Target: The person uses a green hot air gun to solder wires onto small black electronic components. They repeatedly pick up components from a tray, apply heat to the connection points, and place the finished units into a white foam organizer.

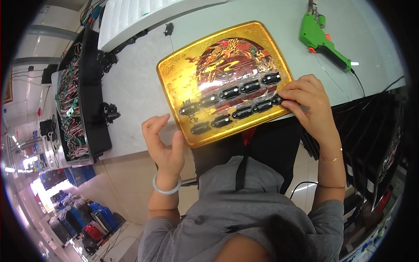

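Note:
A golden tray (pixel 174 74) with a raised rim and a decorated middle lies tilted across the table edge in front of me. Two rows of small black plastic housings (pixel 230 92) are set out on it. My right hand (pixel 310 105) is at the tray's right side, thumb and forefinger pinched on the black housing (pixel 276 100) at the end of the near row. Beside the tray's lower left corner, my left hand (pixel 163 146) holds nothing, its thumb and fingers apart. A pale bangle circles the left wrist.
A green hot glue gun (pixel 313 36) with a black cord lies at the far right. On the left stands a black bin (pixel 97 109) full of wires and green boards. More black parts (pixel 109 112) lie beside it. A white foam tray (pixel 144 19) is at the back.

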`<state>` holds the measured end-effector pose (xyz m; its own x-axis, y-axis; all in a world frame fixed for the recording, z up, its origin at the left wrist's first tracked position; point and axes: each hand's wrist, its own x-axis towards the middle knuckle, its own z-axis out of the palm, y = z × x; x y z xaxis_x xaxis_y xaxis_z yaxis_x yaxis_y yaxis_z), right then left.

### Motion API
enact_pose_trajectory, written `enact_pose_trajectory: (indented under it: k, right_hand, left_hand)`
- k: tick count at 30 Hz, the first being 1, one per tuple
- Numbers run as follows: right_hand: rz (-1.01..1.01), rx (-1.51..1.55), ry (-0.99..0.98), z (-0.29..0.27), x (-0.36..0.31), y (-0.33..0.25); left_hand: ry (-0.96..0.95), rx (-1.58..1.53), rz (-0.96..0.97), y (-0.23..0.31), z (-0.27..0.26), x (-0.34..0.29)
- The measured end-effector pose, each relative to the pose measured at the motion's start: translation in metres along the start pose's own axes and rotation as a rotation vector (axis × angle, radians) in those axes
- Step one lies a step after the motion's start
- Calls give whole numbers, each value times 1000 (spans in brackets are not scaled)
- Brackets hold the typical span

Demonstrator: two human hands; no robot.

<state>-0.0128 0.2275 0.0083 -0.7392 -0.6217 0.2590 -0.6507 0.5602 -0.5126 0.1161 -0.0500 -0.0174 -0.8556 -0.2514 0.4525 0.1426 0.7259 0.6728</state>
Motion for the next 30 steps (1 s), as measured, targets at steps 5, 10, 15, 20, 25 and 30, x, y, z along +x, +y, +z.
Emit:
enact_pose_trajectory:
  k: [5, 10, 15, 20, 25, 30]
  right_hand:
    - [71, 80, 305, 7, -22, 0]
    - [586, 777, 768, 43, -95, 45]
    - [856, 1318, 817, 45, -108, 79]
    - [691, 1235, 1087, 37, -92, 88]
    - [685, 819, 1371, 29, -90, 119]
    - [468, -257, 1304, -10, -73, 124]
  left_hand:
    - [-154, 1, -183, -8, -2, -4]
    - [-167, 61, -149, -5, 1, -3]
    - [-190, 142, -155, 2, 7, 7]
    - [-161, 224, -90, 1, 9, 5]
    - [-168, 258, -41, 7, 13, 8]
    - [-164, 308, -45, 3, 9, 5]
